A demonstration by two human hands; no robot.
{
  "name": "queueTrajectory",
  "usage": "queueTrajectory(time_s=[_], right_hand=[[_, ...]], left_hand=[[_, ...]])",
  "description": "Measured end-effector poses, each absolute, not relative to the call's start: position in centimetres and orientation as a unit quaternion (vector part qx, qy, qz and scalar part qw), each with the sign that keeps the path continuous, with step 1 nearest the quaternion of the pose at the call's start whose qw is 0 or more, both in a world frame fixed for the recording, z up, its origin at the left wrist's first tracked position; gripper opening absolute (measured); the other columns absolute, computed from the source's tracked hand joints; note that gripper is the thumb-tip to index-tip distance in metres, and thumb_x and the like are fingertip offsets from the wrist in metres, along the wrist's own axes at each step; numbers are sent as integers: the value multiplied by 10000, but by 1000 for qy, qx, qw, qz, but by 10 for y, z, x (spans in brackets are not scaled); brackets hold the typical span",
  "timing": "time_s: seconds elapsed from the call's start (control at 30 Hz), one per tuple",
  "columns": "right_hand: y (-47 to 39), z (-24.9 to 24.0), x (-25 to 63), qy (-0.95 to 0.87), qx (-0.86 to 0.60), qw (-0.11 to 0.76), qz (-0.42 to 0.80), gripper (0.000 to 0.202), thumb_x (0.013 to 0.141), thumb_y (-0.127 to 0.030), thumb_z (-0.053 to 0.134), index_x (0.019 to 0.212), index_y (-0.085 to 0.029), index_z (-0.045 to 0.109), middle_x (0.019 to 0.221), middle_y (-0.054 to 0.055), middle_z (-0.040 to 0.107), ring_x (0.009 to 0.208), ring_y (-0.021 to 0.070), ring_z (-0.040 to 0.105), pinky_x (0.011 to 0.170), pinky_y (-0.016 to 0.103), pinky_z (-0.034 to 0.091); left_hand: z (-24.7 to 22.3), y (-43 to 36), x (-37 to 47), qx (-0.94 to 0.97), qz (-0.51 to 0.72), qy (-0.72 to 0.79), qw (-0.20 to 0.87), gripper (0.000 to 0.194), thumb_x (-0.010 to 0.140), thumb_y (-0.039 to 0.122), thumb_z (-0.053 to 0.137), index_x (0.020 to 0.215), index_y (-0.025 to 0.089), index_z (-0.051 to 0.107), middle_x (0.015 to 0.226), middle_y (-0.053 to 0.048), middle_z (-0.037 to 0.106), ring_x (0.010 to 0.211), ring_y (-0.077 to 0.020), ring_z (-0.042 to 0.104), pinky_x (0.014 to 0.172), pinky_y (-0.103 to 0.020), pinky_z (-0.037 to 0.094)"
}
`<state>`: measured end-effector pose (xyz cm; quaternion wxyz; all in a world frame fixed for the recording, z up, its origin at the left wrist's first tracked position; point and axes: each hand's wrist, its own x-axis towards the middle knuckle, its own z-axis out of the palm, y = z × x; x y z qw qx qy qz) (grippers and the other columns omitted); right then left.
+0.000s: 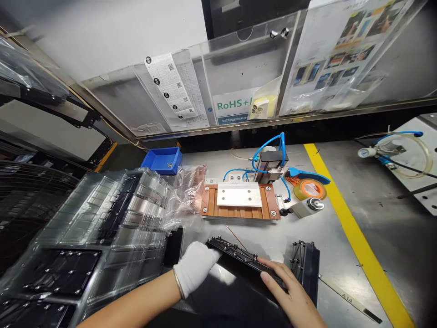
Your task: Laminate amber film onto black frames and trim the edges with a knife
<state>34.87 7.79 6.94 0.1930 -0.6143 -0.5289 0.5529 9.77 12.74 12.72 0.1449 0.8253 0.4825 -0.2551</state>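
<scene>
While clamped at both ends by closed fingers, seen tilted at the near side of the desk (344, 259): a glossy black panel (241, 275), gripped on one end by the white-gloved left hand (197, 268), on the other by the bare right hand (290, 291), with thumb against the smooth face and fingers along the studded rim. Could slip at the gloved end, perhaps, from soft cloth on slick plastic; could also scuff if swung right into a second black part (310, 269), bristling with posts, or snag on the thin red stick (235, 237) just beyond. Farther out, a ribbed, red-brown fixture (212, 200) under a flat, screwed-down white plate (239, 195), with looped, rubbery-looking blue hoses (265, 142) and, beside, a round tape roll (311, 188). Leftward, crumpled clear film (187, 184), ridged transparent trays (145, 207), and a boxy blue bin (160, 170). Beyond everything, stiff, shiny document pockets (246, 68) stuffed with printed sheets.
</scene>
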Motion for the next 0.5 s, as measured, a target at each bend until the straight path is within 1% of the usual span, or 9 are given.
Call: queueTrajectory(time_s=[0.07,0.13,0.23,0.33,0.4,0.43,0.5], right_hand=[[79,68,348,-534,-609,172,561,516,834,-684,468,1206,-368,636,1272,27,611,1260,291,508,1111,491,349],[80,70,345,-529,-613,179,558,516,841,-682,455,1202,-362,637,1270,28,615,1264,291,504,1115,494,341],[77,76,338,-508,-626,213,552,494,859,-656,446,1181,-343,650,1255,35,626,1258,286,509,1111,481,345],[74,77,335,-495,-627,228,557,499,860,-639,456,1180,-312,656,1249,51,627,1262,284,508,1111,464,348],[73,75,335,-492,-622,216,569,515,856,-640,461,1192,-302,654,1255,58,623,1271,285,503,1103,448,365],[73,75,336,-491,-620,209,576,520,853,-642,465,1199,-302,653,1258,58,621,1273,284,502,1094,435,381],[72,75,335,-487,-619,210,579,516,852,-638,468,1204,-309,652,1255,51,621,1270,279,506,1076,411,404]], left_hand=[[125,124,97,823,-259,487,135,255,877,68,452,910,160,688,760,-89,705,688,-291,693,616,-385,548],[121,118,100,827,-257,483,127,258,864,39,438,865,132,679,811,-119,699,766,-286,686,678,-389,548],[115,111,102,833,-214,492,133,256,872,38,436,912,133,671,884,-119,691,871,-268,665,771,-383,535],[110,111,99,830,-160,508,163,213,901,107,467,885,152,674,827,-92,682,815,-246,659,753,-362,523],[108,114,98,833,-145,504,176,209,911,142,474,870,158,678,806,-84,682,779,-232,655,744,-350,517],[107,115,98,835,-140,501,179,212,915,153,471,890,162,681,823,-84,688,787,-228,655,757,-348,516],[108,119,103,841,-127,493,184,217,911,176,482,997,176,682,919,-95,707,847,-238,660,795,-358,518]])
